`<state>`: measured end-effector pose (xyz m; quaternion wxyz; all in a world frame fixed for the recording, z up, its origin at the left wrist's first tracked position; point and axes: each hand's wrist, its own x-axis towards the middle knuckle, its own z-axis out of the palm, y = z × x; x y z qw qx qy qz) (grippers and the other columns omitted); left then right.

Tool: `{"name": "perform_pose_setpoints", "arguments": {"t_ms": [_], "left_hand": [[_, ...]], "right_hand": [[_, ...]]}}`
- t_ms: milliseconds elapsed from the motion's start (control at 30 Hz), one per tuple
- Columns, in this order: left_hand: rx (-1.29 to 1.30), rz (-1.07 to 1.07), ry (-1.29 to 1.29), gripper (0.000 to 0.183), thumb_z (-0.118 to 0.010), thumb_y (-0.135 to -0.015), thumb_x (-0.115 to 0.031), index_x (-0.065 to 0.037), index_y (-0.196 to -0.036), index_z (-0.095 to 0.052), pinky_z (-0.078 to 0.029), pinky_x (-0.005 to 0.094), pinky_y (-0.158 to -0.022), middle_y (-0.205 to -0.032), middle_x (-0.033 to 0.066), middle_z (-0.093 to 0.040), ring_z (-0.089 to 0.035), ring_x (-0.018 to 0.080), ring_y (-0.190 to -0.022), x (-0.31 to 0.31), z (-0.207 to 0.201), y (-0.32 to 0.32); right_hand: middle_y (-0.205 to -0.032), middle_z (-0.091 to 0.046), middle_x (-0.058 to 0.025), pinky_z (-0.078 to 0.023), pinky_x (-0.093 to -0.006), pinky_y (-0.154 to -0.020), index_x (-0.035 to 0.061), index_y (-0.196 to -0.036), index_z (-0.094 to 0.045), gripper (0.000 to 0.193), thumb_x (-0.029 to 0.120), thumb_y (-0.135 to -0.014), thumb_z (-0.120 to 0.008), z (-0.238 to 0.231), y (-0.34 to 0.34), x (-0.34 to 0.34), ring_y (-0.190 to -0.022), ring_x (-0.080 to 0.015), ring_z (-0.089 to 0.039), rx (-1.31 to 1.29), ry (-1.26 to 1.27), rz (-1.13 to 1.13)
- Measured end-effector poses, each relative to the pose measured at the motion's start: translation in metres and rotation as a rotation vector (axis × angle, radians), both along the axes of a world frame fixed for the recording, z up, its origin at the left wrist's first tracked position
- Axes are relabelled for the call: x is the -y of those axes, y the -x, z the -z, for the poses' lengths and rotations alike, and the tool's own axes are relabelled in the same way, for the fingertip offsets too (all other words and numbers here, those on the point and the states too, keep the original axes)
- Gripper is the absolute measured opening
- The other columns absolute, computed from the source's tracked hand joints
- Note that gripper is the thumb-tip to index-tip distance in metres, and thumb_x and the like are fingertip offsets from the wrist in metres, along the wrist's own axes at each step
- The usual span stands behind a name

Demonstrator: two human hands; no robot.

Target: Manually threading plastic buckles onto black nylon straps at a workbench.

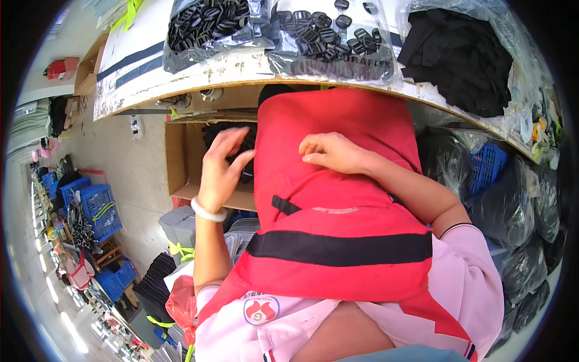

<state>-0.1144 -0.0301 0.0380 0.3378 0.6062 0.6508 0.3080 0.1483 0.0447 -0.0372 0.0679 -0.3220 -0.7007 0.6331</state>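
Observation:
My left hand [220,172], with a white band at its wrist, is raised beside the red apron [338,205]. Its thumb and fingers are spread, and nothing shows between them. Behind those fingers is an open cardboard box [177,158] with dark things inside. My right hand [333,152] is over the apron's upper part, fingers curled in toward the thumb; whatever it may hold is hidden. A black strap end [285,205] and a wide black band [341,248] mark the apron. Beyond the hands, black plastic buckles fill a left bag [208,27] and a right bag [329,33] on the table.
The worn table edge [241,77] curves across ahead of me. A heap of black fabric strips [458,57] lies in clear plastic at its right. Stuffed dark bags [503,202] and a blue basket [487,168] crowd my right side. Blue crates [101,211] stand on the floor at left.

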Motion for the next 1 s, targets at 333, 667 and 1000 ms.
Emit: {"name": "perform_pose_setpoints", "arguments": {"t_ms": [333,667,1000], "left_hand": [[-0.746,0.105,-0.298,0.081,-0.057,-0.080,-0.069,-0.013,-0.138,-0.047,-0.043,0.0503,-0.093,-0.126,0.0227,-0.054,-0.053,0.0399,-0.116,-0.252,0.027,-0.107],[-0.634,0.285,-0.354,0.029,-0.065,-0.085,-0.031,-0.006,-0.100,-0.066,-0.052,0.0475,-0.074,-0.089,0.0195,-0.066,-0.065,0.0411,-0.080,-0.277,0.041,-0.126],[1.555,-0.067,0.364,0.017,-0.062,-0.094,-0.022,-0.007,-0.093,-0.054,-0.037,0.0259,-0.047,-0.076,0.0032,-0.052,-0.043,0.0116,-0.052,-0.263,0.007,-0.105]], "right_hand": [[-0.096,-0.070,-0.0148,-0.051,-0.0380,-0.081,0.0019,-0.100,-0.064,0.018,0.014,-0.087,-0.065,0.001,-0.011,-0.007,-0.091,-0.0290,-0.067,0.020,-0.032,-0.046],[-0.090,-0.069,-0.0145,-0.050,-0.0388,-0.077,0.0024,-0.099,-0.064,0.018,0.015,-0.087,-0.064,0.020,-0.023,-0.012,-0.086,-0.0292,-0.067,0.043,-0.069,-0.057],[-0.084,-0.066,-0.0085,-0.052,-0.0301,-0.069,0.0030,-0.106,-0.063,0.018,0.008,-0.089,-0.065,-0.031,-0.030,-0.021,-0.076,-0.0162,-0.065,-0.245,-0.141,0.459]]}}
